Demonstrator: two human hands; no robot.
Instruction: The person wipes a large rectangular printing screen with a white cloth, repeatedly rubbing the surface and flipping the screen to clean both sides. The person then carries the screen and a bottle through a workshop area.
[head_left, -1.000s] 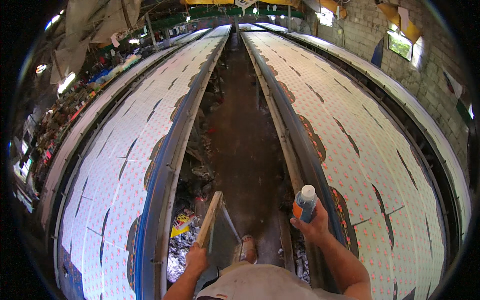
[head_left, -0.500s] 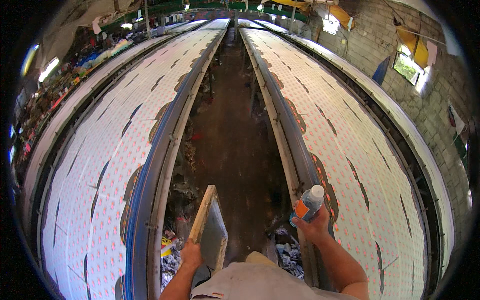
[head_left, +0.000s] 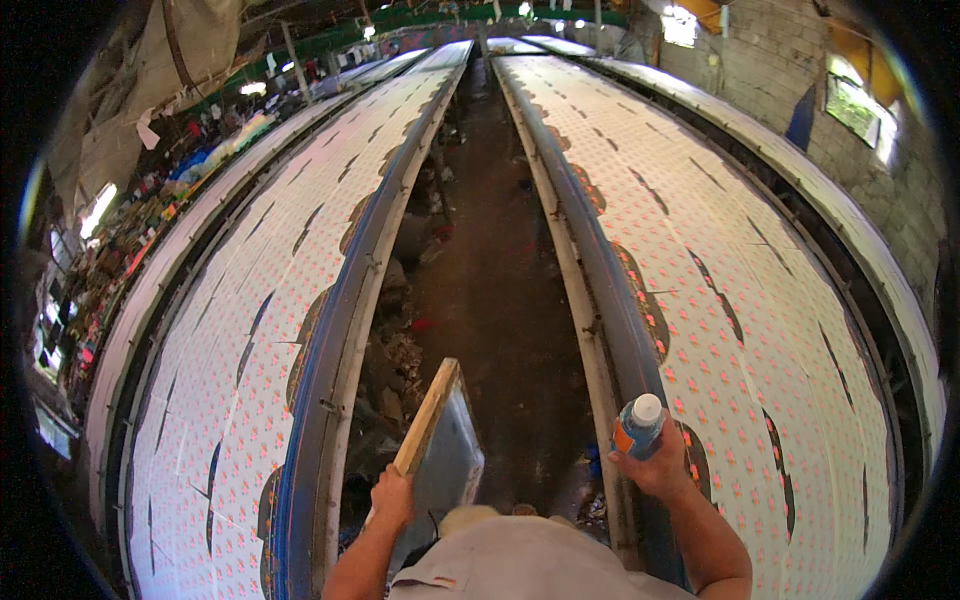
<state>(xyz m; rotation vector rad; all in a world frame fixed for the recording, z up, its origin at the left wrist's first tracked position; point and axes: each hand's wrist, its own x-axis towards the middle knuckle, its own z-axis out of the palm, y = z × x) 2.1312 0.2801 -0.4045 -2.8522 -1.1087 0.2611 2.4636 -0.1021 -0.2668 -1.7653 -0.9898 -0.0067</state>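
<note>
A wooden-framed screen (head_left: 428, 415), its mesh greyish and its frame worn, hangs tilted at my left side. My left hand (head_left: 393, 496) is closed round the edge of that frame. In my right hand (head_left: 660, 465) is a clear plastic bottle (head_left: 640, 425) with a white cap and an orange label, held upright near the right table's inner edge. My fingers wrap the bottle's lower part and hide some of it.
Long tables run away on both sides, covered with pale printed cloth on the left (head_left: 240, 400) and right (head_left: 730, 350). A dark aisle floor (head_left: 500, 260) lies between them. Bundled scraps (head_left: 400, 360) lie under the left table. A block wall (head_left: 765, 90) with windows stands right.
The tables and floor have shifted in view as I move along the aisle. Both hands keep their hold; the screen and the bottle sit slightly further right in the picture.
</note>
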